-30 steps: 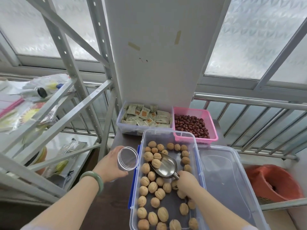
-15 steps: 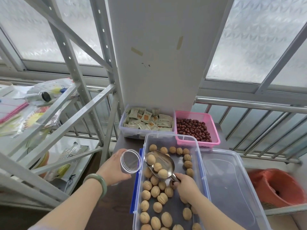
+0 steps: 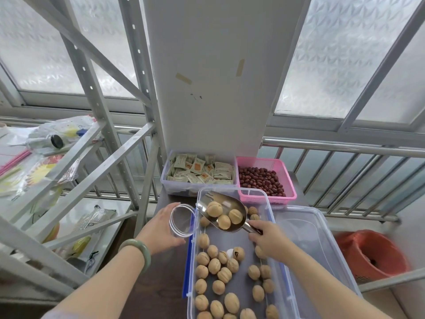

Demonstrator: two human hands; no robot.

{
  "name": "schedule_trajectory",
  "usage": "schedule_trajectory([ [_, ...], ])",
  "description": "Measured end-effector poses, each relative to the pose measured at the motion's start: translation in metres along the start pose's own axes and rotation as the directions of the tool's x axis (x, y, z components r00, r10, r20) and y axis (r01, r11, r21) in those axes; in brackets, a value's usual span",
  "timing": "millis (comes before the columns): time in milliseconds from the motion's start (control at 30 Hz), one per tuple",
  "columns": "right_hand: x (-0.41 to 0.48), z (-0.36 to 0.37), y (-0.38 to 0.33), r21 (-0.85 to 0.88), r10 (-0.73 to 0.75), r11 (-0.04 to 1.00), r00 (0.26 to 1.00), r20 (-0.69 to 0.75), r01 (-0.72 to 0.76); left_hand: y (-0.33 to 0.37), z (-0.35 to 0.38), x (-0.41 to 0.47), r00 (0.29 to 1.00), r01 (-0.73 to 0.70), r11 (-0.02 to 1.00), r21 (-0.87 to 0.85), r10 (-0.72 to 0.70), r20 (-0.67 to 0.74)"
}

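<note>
Polished steel scoop [image 3: 220, 212], mirror-glossy. Clear jar [image 3: 182, 223]: smooth, shiny plastic. Walnuts [image 3: 224, 221]: matt, wrinkled tan shells. Storage bin [image 3: 240, 288]: translucent smooth plastic. Basket [image 3: 287, 183]: pink perforated plastic. Bangle [image 3: 140, 247]: glossy green, stone-like. Worktop [image 3: 165, 286]: dark, matt wood grain. Shelving [image 3: 96, 104]: grey painted metal.

Both forearms are bare up to the elbows. A smooth, rounded bangle of pale green, stone-like material [image 3: 140, 244] circles the left wrist, just behind the left grip [image 3: 161, 229]. A sliver of pale lilac sleeve [image 3: 49, 316] edges the left upper arm.
</note>
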State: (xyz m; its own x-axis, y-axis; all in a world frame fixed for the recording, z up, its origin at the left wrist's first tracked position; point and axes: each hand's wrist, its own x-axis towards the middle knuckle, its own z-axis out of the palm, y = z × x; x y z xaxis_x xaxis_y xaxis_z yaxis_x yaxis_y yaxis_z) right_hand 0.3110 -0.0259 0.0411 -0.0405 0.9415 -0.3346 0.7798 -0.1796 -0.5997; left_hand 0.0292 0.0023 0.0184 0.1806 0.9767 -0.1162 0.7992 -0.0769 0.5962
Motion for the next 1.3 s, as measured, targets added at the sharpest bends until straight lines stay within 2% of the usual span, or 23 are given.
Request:
schedule_trajectory([
  [200,-0.011,-0.027,-0.027,-0.146,-0.075,0.987,0.997,-0.004,0.073,0.010,-0.002,0.004,0.999,-0.034,0.999,-0.005,0.034,0.001],
  [367,-0.018,-0.033,-0.046,-0.367,-0.121,0.923,0.993,-0.005,0.111,0.015,-0.004,0.004,0.997,-0.072,0.997,0.009,0.072,-0.001],
  [567,-0.025,-0.036,-0.052,-0.457,-0.137,0.883,0.990,-0.038,0.105,0.019,-0.006,0.004,0.995,-0.098,0.995,0.021,0.098,0.011],
  [900,-0.034,-0.043,-0.049,-0.443,-0.117,0.892,0.993,-0.035,0.089,0.022,-0.005,0.006,0.996,-0.091,0.995,0.031,0.091,0.013],
  [1100,-0.030,-0.041,-0.035,-0.351,-0.070,0.935,0.996,-0.057,0.046,0.023,-0.007,0.006,0.997,-0.081,0.997,0.017,0.081,0.000],
  [1233,-0.025,-0.042,-0.017,-0.244,0.060,0.967,0.996,-0.073,-0.076,0.023,-0.007,0.005,0.998,-0.065,0.998,-0.009,0.065,-0.010],
  [1300,-0.021,-0.038,-0.005,-0.284,0.147,0.944,0.985,-0.086,-0.166,0.023,-0.008,0.005,0.999,-0.053,0.998,-0.015,0.053,-0.009],
])
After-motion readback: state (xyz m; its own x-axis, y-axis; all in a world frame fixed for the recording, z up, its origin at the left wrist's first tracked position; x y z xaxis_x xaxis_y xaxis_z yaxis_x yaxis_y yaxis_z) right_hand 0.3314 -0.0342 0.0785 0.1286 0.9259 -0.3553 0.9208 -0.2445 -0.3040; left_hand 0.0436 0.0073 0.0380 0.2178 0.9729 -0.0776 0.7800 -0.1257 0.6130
